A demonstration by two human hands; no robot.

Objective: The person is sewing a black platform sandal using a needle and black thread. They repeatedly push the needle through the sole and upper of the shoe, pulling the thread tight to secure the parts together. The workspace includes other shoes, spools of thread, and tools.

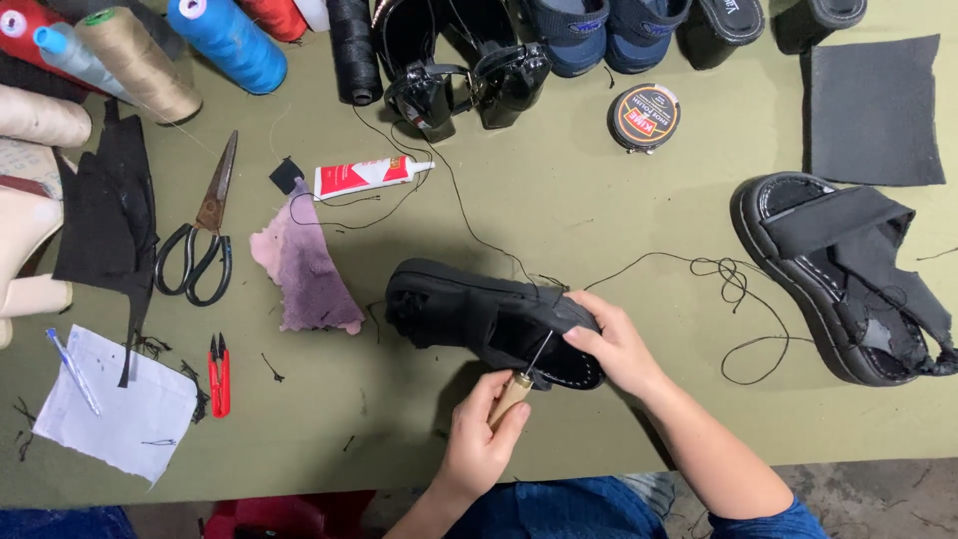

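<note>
Olive-green cloth covers the surface [559,200], cluttered with cobbler stuff. Black sandal [489,319] lies on its side in front of me, centre of the surface. My right hand [614,344] is clamped over its heel end, pinning it down. My left hand [484,439] is closed around the wooden handle of an awl [521,384], thin steel shaft angled up into the sandal's edge just beside my right fingers.

Risks as I judge them:
- Awl tip is pointed toward my right hand. If it punches through the sole suddenly, it could jab a finger.
- Black thread [699,269] trails loose across the surface in loops; it could snag on the second sandal [848,279] to the right, or knot.
- The sandal is only hand-held, no clamp. Its rubbery sole could roll under side load and bend the shaft.

Materials: matte black chunky sole, pale stitching along the rim, soft fabric straps. Purple rag [304,269] looks frayed and limp. Scissors [205,235] have black loops and dull blades. Red snips [219,374], glue tube [364,177], round polish tin [645,117], glossy black heels [459,70], thread cones [140,55] at the far left.
</note>
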